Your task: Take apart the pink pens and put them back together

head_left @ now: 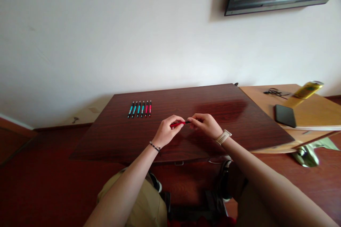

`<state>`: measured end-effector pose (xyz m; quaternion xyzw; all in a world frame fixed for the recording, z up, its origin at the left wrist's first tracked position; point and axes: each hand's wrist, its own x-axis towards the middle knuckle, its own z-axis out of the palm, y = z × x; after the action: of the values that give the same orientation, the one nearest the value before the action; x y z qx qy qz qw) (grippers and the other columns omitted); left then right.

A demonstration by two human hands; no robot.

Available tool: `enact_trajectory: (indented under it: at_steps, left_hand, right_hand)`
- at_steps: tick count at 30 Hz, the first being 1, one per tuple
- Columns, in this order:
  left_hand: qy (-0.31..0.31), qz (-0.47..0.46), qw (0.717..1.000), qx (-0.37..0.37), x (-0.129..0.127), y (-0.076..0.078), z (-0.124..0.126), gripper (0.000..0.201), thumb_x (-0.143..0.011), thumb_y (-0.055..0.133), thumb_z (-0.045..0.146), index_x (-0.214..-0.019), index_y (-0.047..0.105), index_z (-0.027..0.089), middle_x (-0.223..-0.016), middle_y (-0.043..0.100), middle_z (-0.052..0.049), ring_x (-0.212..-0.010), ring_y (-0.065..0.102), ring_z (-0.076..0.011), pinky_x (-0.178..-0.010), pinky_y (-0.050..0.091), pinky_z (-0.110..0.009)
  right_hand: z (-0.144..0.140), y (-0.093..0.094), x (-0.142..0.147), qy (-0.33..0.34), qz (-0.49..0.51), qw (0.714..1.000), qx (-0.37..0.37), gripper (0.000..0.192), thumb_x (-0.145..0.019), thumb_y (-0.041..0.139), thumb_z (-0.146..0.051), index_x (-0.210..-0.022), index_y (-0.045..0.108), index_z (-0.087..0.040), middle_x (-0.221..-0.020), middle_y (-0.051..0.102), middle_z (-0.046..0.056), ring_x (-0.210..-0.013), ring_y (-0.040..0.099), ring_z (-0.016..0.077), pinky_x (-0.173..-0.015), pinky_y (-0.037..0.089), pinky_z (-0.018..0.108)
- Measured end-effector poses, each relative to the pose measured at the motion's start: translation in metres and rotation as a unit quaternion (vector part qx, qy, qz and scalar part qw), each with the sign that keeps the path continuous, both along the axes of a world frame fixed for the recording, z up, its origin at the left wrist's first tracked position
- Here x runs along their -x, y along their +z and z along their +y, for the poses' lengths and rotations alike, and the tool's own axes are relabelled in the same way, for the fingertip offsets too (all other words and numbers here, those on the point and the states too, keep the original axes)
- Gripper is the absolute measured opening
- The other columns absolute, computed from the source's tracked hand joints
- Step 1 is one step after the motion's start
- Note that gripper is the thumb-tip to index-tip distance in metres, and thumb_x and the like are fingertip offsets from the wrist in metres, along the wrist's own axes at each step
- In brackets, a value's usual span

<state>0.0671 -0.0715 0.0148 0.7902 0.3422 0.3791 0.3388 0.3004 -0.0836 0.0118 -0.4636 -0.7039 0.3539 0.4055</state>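
Red pen [179, 124] between both hands

My left hand [167, 130] and right hand [206, 124] pinch opposite ends of a red pen [179, 124] above the dark wooden table [218, 113]. Six pens [140, 109], four blue and two red, lie in a row at far left. A phone [285, 115] rests on the adjacent lighter desk [314, 108].

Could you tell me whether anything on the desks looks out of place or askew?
Little stands out. The six pens lie in a tidy row on the dark table, and both hands hold a red pen. Only the yellow can on the lighter desk appears tilted.
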Motion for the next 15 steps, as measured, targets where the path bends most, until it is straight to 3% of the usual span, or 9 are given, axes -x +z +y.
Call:
enact_trajectory:
  at_steps: [10,12,15]
  left_hand:
    - [-0.022,0.007,0.999,-0.032,-0.0009,0.0013,0.0011,0.022,-0.099,0.062,0.027,-0.113,0.078,0.023,-0.111,0.075,-0.008,-0.102,0.070,-0.0209,-0.094,0.055,-0.035]
    - [-0.009,0.009,0.999,-0.033,-0.0007,0.0013,0.0014,0.022,-0.099,0.061,0.027,-0.113,0.078,0.024,-0.110,0.075,-0.008,-0.101,0.070,-0.0206,-0.092,0.055,-0.033]
    - [0.022,0.003,0.999,-0.032,0.0005,0.0001,0.0034,0.020,-0.098,0.063,0.027,-0.112,0.078,0.023,-0.110,0.075,-0.008,-0.101,0.070,-0.0207,-0.092,0.054,-0.033]
  right_hand:
    - [-0.0002,-0.0023,0.0012,-0.001,-0.003,1.000,0.015,0.056,-0.098,0.056,-0.066,-0.067,0.070,-0.021,-0.064,0.072,0.003,-0.057,0.062,0.0169,-0.058,0.048,0.029]
    - [0.0009,-0.0023,0.0003,-0.007,-0.006,1.000,0.009,0.050,-0.098,0.058,-0.064,-0.076,0.075,-0.021,-0.070,0.075,0.004,-0.061,0.066,0.0181,-0.062,0.050,0.029]
    - [0.0037,-0.0013,-0.0042,-0.040,-0.005,0.999,-0.016,0.039,-0.096,0.064,-0.057,-0.109,0.077,-0.023,-0.091,0.081,0.006,-0.082,0.074,0.0232,-0.077,0.055,0.034]
